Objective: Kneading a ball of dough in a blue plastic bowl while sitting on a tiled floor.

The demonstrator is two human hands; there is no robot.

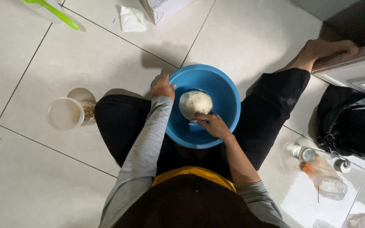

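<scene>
A blue plastic bowl (227, 90) rests on the tiled floor between my legs. Inside it lies a pale ball of dough (194, 102). My left hand (163, 87) grips the bowl's left rim. Inside the bowl, my right hand (211, 124) presses its fingers against the near side of the dough. I sit on the floor in black trousers and grey sleeves.
A clear jar (68, 113) lies on its side at the left. A crumpled white tissue (132, 19) and a box (163, 7) are at the top. A black plastic bag (351, 122) and clear bottles (324, 175) sit at the right.
</scene>
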